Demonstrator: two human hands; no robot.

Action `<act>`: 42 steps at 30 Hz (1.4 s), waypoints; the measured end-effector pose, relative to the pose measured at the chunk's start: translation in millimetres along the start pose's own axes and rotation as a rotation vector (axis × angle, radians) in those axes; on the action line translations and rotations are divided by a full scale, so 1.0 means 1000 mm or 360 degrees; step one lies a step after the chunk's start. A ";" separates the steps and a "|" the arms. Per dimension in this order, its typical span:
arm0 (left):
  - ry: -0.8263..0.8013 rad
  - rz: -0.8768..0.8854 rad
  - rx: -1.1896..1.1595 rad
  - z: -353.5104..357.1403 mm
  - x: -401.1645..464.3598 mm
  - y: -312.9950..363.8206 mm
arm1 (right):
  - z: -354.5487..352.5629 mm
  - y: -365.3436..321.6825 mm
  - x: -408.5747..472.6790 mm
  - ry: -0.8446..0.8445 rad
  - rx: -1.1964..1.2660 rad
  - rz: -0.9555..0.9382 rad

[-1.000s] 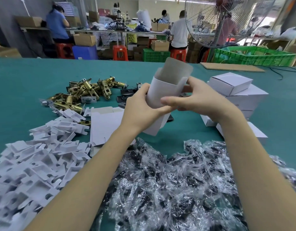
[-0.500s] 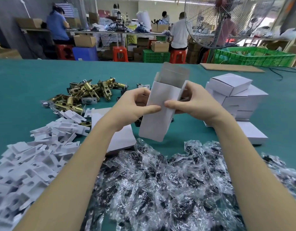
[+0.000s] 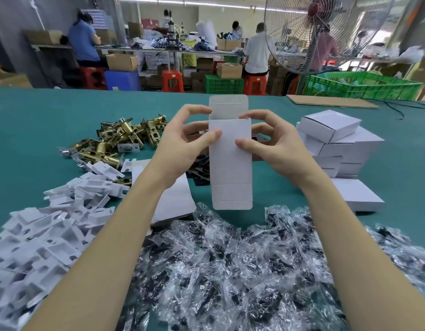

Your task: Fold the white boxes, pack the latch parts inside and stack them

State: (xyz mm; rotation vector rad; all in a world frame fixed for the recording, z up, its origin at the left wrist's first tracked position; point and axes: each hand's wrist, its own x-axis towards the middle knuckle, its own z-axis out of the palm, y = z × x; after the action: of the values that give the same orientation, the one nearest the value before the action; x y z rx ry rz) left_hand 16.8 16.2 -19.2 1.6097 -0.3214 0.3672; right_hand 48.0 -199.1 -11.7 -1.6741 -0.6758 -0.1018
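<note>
An unfolded white box [image 3: 230, 163] stands upright in the air above the green table [image 3: 27, 130], its top flap raised and its bottom flap hanging. My left hand [image 3: 182, 144] pinches its left edge with thumb in front and fingers behind. My right hand [image 3: 276, 144] pinches the right edge the same way. Brass latch parts [image 3: 115, 139] lie in a heap at the left. Folded white boxes [image 3: 335, 142] are stacked at the right. Flat box blanks [image 3: 173, 201] lie under my left forearm.
White card inserts [image 3: 46, 232] are piled at the near left. Several clear bags with dark parts [image 3: 230, 266] cover the near edge. A cardboard sheet [image 3: 331, 103] lies at the far right. A fan [image 3: 323, 32], green crates and people at benches stand beyond the table.
The box has turned from tilted to upright and squared to me. Both hands shifted their grip to its side edges near the top.
</note>
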 end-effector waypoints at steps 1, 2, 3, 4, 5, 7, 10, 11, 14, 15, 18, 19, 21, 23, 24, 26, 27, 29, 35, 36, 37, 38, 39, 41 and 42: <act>0.0002 0.0014 0.0036 -0.001 -0.001 0.001 | -0.001 0.000 0.000 -0.0005 0.0015 0.0011; -0.0005 0.0018 0.0068 -0.001 -0.002 0.002 | -0.001 0.000 0.000 -0.0011 0.0023 0.0023; -0.0021 0.0019 0.0095 -0.001 -0.003 0.002 | -0.002 0.000 0.000 -0.0015 0.0020 0.0036; -0.0040 0.0014 0.0114 0.000 -0.004 0.003 | -0.003 0.000 -0.001 -0.0017 0.0011 0.0047; -0.0053 0.0014 0.0128 0.001 -0.004 0.004 | -0.004 0.001 -0.001 -0.0015 -0.0001 0.0052; -0.0053 0.0028 0.0147 0.003 -0.004 0.004 | -0.006 0.001 -0.002 -0.0008 -0.0028 0.0040; -0.0021 0.0046 0.0130 0.004 -0.003 0.007 | -0.007 -0.001 -0.002 -0.0027 -0.0049 0.0017; -0.0002 0.0059 0.0128 0.004 -0.003 0.008 | -0.008 -0.001 -0.002 -0.0032 -0.0049 0.0013; 0.0030 0.0102 0.0085 0.007 -0.002 0.011 | -0.007 -0.001 -0.002 -0.0034 -0.0059 -0.0011; 0.0029 0.0099 0.0061 0.007 -0.002 0.011 | -0.007 -0.001 -0.002 -0.0033 -0.0072 -0.0020; -0.0075 0.0046 -0.0039 0.006 0.000 0.014 | -0.008 -0.003 -0.003 -0.0024 -0.0086 -0.0028; -0.0111 0.0040 -0.0038 0.006 0.000 0.015 | -0.008 -0.003 -0.003 -0.0020 -0.0080 -0.0029; -0.0113 0.0029 -0.0025 0.006 -0.001 0.017 | -0.007 -0.005 -0.003 -0.0012 -0.0071 -0.0031; -0.0064 0.0013 -0.0016 0.008 -0.003 0.019 | -0.006 -0.006 -0.004 -0.0001 -0.0078 -0.0027; -0.0056 -0.0004 -0.0013 0.008 -0.004 0.019 | -0.004 -0.007 -0.005 0.0007 -0.0099 -0.0023; -0.0088 -0.0051 -0.0017 0.010 -0.004 0.020 | -0.004 -0.010 -0.006 0.0022 -0.0148 -0.0015; -0.0123 -0.0086 -0.0037 0.011 -0.004 0.021 | -0.004 -0.011 -0.007 0.0028 -0.0167 -0.0006; -0.0172 -0.0150 -0.0077 0.012 -0.004 0.021 | -0.005 -0.013 -0.007 0.0040 -0.0206 0.0004; -0.0222 -0.0337 -0.0216 0.009 -0.002 0.018 | -0.001 -0.019 -0.008 0.0051 -0.0238 0.0028; -0.0203 -0.0373 -0.0247 0.009 -0.002 0.017 | -0.001 -0.020 -0.007 0.0048 -0.0217 0.0033; -0.0178 -0.0410 -0.0276 0.009 -0.001 0.015 | -0.001 -0.021 -0.007 0.0047 -0.0207 0.0036; -0.0160 -0.0451 -0.0309 0.010 -0.001 0.014 | -0.001 -0.022 -0.007 0.0045 -0.0208 0.0040; -0.0150 -0.0482 -0.0333 0.010 -0.001 0.013 | -0.001 -0.023 -0.008 0.0043 -0.0213 0.0047; -0.0142 -0.0538 -0.0364 0.011 -0.001 0.011 | -0.003 -0.023 -0.009 0.0044 -0.0211 0.0067; -0.0140 -0.0566 -0.0380 0.011 0.000 0.011 | -0.004 -0.023 -0.010 0.0048 -0.0207 0.0077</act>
State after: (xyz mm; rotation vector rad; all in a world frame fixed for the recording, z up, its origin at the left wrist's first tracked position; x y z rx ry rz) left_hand 12.4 4.3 -10.2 1.4157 -0.1341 -0.0150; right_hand 30.1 -204.6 4.7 -1.8093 -0.6165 -0.1388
